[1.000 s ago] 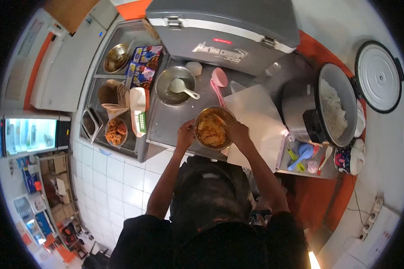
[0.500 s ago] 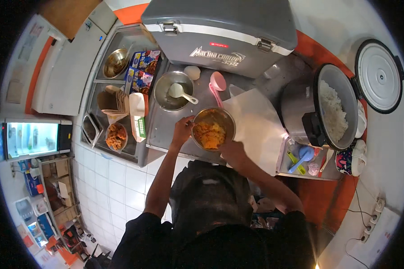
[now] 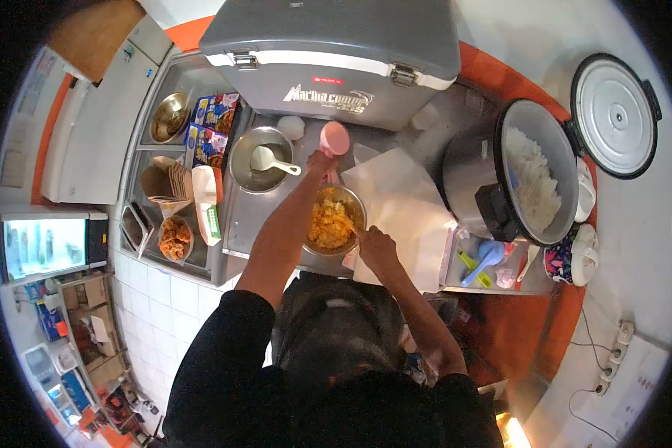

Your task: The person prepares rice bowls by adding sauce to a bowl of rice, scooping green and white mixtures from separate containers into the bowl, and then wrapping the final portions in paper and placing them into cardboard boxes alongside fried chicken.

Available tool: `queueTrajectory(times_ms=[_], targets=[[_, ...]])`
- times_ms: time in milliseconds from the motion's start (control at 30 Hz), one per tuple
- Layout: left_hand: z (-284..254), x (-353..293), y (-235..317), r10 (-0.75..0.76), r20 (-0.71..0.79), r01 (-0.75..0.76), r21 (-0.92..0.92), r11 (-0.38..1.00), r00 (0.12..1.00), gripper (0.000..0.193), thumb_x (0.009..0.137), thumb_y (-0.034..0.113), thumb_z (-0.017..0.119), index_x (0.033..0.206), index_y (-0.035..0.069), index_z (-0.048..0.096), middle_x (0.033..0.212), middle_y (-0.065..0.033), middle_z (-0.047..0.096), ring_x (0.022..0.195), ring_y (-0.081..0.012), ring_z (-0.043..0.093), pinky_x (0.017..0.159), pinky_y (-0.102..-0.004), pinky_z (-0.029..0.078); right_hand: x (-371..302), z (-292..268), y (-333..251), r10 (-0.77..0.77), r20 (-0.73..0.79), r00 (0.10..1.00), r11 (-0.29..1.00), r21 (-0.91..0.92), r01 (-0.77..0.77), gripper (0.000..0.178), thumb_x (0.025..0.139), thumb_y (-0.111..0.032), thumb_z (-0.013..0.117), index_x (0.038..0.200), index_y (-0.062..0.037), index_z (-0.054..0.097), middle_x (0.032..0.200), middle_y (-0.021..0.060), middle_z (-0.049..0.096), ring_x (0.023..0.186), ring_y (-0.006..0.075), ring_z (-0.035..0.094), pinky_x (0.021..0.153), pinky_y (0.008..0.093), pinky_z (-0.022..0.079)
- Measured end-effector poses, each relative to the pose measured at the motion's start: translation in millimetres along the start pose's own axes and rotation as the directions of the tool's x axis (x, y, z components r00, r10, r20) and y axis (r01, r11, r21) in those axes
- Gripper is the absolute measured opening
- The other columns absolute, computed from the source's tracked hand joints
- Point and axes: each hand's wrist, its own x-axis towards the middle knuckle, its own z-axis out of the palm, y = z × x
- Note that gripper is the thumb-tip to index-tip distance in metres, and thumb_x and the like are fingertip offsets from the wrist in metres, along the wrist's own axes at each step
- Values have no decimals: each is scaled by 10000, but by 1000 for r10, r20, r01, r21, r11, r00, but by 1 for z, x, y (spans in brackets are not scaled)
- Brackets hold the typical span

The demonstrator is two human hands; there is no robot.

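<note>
A steel bowl (image 3: 361,200) of orange-coloured rice stands on the counter in front of me. My left hand (image 3: 321,164) reaches past it and is closed round the handle of a pink ladle (image 3: 334,139). At the bowl's right rim, my right hand (image 3: 379,250) is closed on what looks like a thin utensil handle whose end is hidden in the food. Left of the ladle sits a second steel bowl (image 3: 240,173) with a white rice paddle (image 3: 276,161) resting in it. A sheet of pale wrapping paper (image 3: 396,187) lies to the right.
A grey cooler box (image 3: 328,71) stands at the back. On the right is an open rice cooker (image 3: 470,160) of white rice, its lid (image 3: 618,116) raised. The left holds fried food (image 3: 175,239), paper cartons (image 3: 164,181) and blue packets (image 3: 207,142).
My left hand has left the steel bowl's rim and moved forward to the pink ladle. My right hand stays beside the bowl. The whole view has shifted slightly.
</note>
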Motion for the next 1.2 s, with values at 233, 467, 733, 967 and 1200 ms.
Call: queueTrajectory(times_ms=[233, 467, 733, 967, 1200], targets=[[-18, -49, 63, 337, -693, -433, 39, 900, 638, 393, 844, 338, 622, 988, -24, 564, 871, -290, 635, 897, -514, 582, 714, -538, 481, -1, -24, -3, -1, -190, 982, 1000, -3, 0, 296, 862, -165, 556, 1109, 0, 549, 943, 153, 534, 648, 295, 672, 551, 406, 564], [-25, -228, 10, 200, -677, -370, -114, 922, 708, 214, 891, 202, 608, 942, -3, 638, 706, -126, 652, 572, -201, 629, 499, -348, 458, 50, -27, 9, -292, -93, 952, 936, -230, 265, 160, 829, -151, 565, 952, -62, 617, 775, 142, 622, 605, 290, 650, 506, 414, 516], [65, -274, -75, -173, -354, -153, -726, 671, 919, 157, 849, 137, 656, 892, -12, 635, 659, -60, 615, 438, -132, 532, 395, -283, 403, 53, -16, 17, -212, -52, 976, 949, -249, 193, 149, 795, -213, 597, 817, -95, 685, 782, 105, 655, 648, 268, 642, 537, 427, 495], [24, -287, -81, -224, -360, -71, -650, 757, 906, 183, 876, 146, 616, 950, -22, 614, 679, -86, 622, 461, -159, 567, 414, -308, 430, 39, 9, -5, -98, -117, 988, 994, 44, 103, 185, 842, -251, 579, 908, -176, 734, 830, 46, 697, 826, 240, 611, 770, 456, 406], [-30, -288, -86, 146, -509, -213, -76, 974, 848, 326, 935, 176, 542, 1211, 11, 492, 1016, -235, 625, 962, -414, 611, 781, -463, 492, 33, -13, 32, -149, -240, 959, 936, 280, 215, 174, 884, -258, 588, 986, -213, 723, 856, 13, 673, 804, 212, 569, 719, 424, 368]])
